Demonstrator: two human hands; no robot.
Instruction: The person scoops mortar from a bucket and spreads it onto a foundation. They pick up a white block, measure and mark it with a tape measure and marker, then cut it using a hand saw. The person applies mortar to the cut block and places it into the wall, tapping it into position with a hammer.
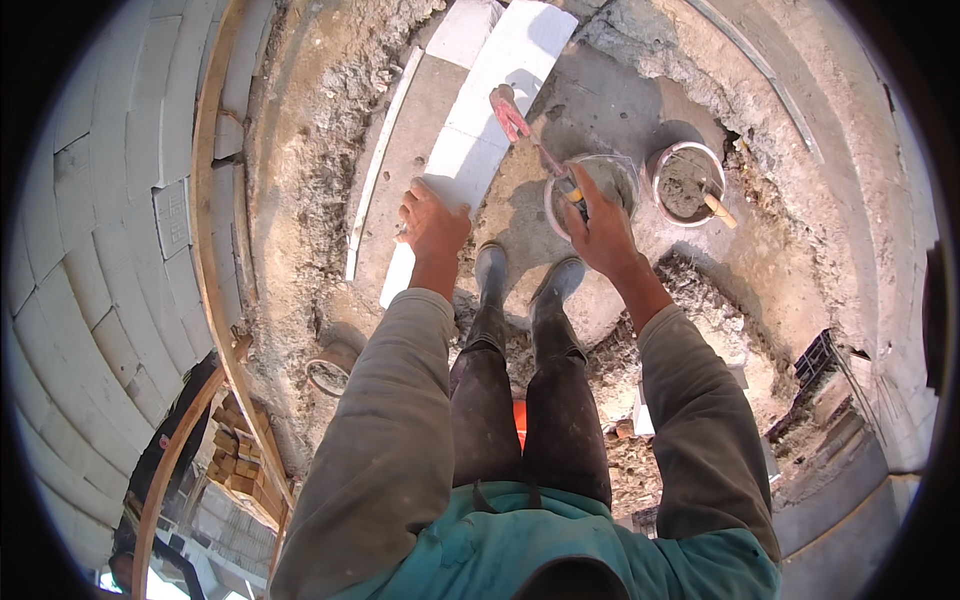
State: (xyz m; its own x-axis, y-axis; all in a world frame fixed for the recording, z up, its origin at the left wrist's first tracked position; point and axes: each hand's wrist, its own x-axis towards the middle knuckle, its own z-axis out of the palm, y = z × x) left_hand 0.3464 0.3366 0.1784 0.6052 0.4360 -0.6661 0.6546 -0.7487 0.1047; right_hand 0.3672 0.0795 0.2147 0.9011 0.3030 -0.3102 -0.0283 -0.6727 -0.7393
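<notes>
My right hand (605, 225) is closed around the yellow-and-black handle of a hammer (548, 160). Its reddish head points away from me, over a row of white blocks (478, 145). Directly below this hand is a round bucket (625, 180), partly covered by the hand and handle. My left hand (436, 225) is over the near part of the block row, fingers loosely bent and thumb apart. Nothing held shows in it; whether the fingertips touch the block cannot be made out.
Grey mortar fills a second bucket (687, 184), where a wooden-handled tool (718, 210) leans. A thin pale strip (382, 165) runs left of the blocks. Beyond it are a curved timber (203, 180) and a block wall (110, 220). My boots (492, 270) stand between rough masonry edges.
</notes>
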